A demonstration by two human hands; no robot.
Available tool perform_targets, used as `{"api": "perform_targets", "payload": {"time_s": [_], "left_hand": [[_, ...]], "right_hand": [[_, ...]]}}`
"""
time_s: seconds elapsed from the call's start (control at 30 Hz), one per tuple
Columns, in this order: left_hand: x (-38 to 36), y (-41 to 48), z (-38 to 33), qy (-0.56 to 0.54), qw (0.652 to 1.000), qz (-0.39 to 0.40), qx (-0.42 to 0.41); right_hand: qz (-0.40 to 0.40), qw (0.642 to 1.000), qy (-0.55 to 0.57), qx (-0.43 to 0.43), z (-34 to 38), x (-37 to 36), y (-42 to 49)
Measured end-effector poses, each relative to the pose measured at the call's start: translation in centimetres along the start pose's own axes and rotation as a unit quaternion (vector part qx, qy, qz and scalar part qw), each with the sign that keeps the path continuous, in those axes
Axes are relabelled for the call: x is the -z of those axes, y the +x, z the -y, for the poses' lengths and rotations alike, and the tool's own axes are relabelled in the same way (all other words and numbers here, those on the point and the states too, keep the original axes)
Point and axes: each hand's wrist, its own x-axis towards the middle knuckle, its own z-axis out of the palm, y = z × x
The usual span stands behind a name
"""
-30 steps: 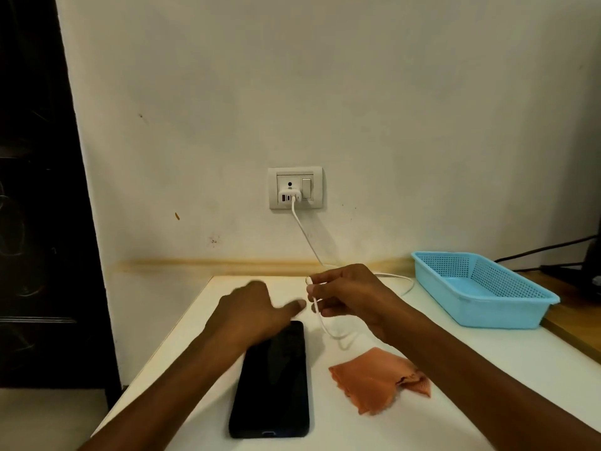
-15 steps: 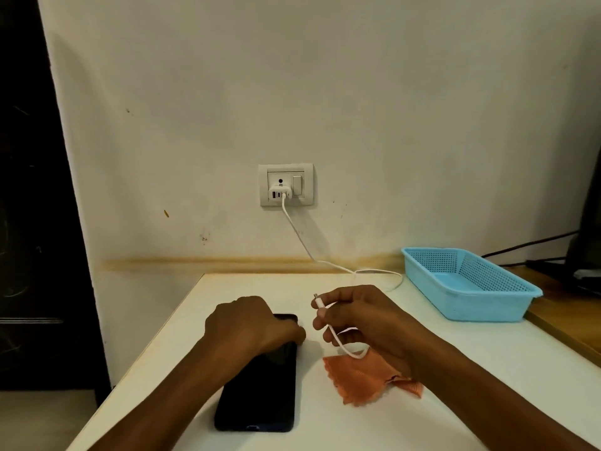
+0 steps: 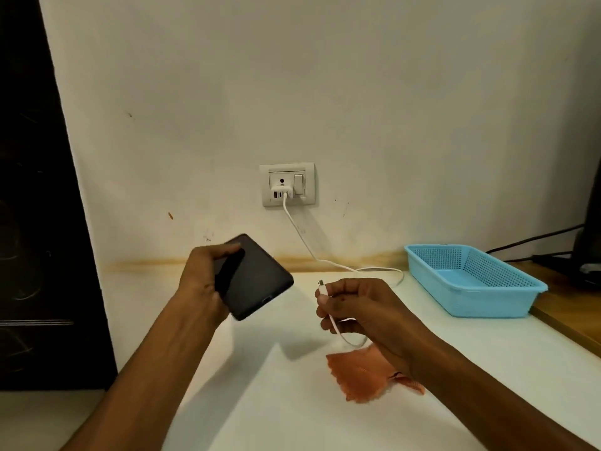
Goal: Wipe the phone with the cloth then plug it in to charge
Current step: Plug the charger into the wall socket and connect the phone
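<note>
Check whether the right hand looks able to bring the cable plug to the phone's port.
Probably yes. The phone, lifted in the left hand, turns its port toward the plug in the right hand, with open air between them.

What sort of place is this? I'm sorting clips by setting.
Probably a room in a home, at a desk against a wall. Signs: a wall socket with a charger adapter plugged in, a white tabletop, and a blue plastic basket beside dark cables.
</note>
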Motion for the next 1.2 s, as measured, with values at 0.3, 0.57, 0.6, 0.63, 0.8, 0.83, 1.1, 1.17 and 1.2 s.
{"api": "perform_targets", "payload": {"time_s": [0.3,0.57,0.6,0.63,0.8,0.83,1.1,1.17,1.2], "left_hand": [[-2.6,0.6,1.4,-0.2,0.975,0.1,-0.004],[-2.4,1.1,0.8,-0.218,0.967,0.132,-0.024],[-2.4,1.2,0.8,-0.214,0.968,0.131,-0.021],[-2.4,1.3,0.9,-0.211,0.968,0.132,-0.019],[-2.7,1.7,1.2,-0.208,0.967,0.143,-0.019],[-2.7,1.7,1.2,-0.208,0.967,0.143,-0.02],[-2.9,1.7,1.2,-0.198,0.966,0.165,-0.017],[-3.0,1.7,1.1,-0.192,0.966,0.172,-0.023],[-3.1,1.6,1.1,-0.19,0.966,0.176,-0.024]], "right_hand": [[-0.011,0.993,-0.071,0.089,-0.1,-1.1,0.0],[-0.007,0.997,-0.074,0.031,-0.5,-1.3,0.3],[-0.002,0.997,-0.067,0.024,-0.5,-1.4,0.3],[0.003,0.998,-0.059,0.019,-0.4,-1.4,0.3],[0.031,0.999,-0.025,0.006,-0.2,-1.2,0.1],[0.035,0.999,-0.024,0.005,-0.2,-1.2,0.1],[0.05,0.999,-0.015,-0.012,-0.1,-1.4,0.1],[0.045,0.999,-0.001,-0.02,-0.1,-1.5,0.1],[0.041,0.999,0.006,-0.027,-0.1,-1.5,0.1]]}}
